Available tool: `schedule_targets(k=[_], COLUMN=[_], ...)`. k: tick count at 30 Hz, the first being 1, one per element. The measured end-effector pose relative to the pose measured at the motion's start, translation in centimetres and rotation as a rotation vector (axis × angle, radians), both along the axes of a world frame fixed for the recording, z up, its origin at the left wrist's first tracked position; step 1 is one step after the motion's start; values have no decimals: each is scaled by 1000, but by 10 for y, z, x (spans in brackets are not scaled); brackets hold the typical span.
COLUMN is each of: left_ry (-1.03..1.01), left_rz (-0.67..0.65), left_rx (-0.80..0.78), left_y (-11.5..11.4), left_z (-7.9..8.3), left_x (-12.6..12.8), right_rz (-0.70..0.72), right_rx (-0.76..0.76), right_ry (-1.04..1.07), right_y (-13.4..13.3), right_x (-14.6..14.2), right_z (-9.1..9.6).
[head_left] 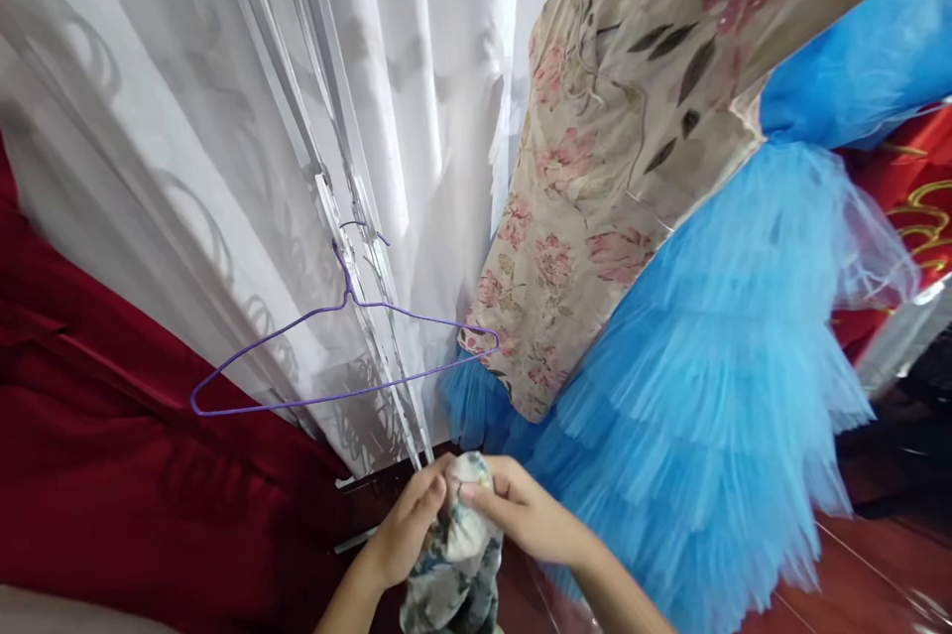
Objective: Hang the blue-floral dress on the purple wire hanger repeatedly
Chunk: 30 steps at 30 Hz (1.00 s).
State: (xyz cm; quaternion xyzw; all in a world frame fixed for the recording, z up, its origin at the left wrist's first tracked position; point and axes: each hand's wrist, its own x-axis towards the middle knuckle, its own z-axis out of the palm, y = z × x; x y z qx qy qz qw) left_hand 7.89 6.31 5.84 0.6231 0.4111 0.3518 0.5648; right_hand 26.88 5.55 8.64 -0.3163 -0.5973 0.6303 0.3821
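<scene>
Low in the head view, a pale patterned piece of cloth (462,555) with grey, green and bluish blotches hangs bunched between my two hands. My left hand (408,515) grips its upper edge from the left, thumb on top. On the other side my right hand (525,507) pinches the same edge, its thumb pressed on the fabric. What kind of garment it is, I cannot tell. Above and left of my hands, a bare purple hanger (297,403) hangs from a white metal rack (327,188) by its hook.
A beige floral garment (572,188) hangs at upper right, in front of a tiered blue tulle dress (714,346). White curtains (402,49) cover the back. Dark red cloth (96,436) drapes at left. Red fabric with gold trim (922,207) shows at far right, above reddish floor (855,574).
</scene>
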Motion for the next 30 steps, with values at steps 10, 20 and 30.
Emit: schedule_targets(k=[10,20,30], left_ry=[298,598,1204], left_rz=[200,494,302], left_rx=[223,591,773], left_y=[-13,-12,35], left_z=[12,79,118], left_x=[-12,-129,-253], right_rz=[-281,293,439], right_rx=[365,135,-58], right_ry=[6,173,49], right_y=[148,202,158], right_x=[96,1,-28], right_z=[90,104,91])
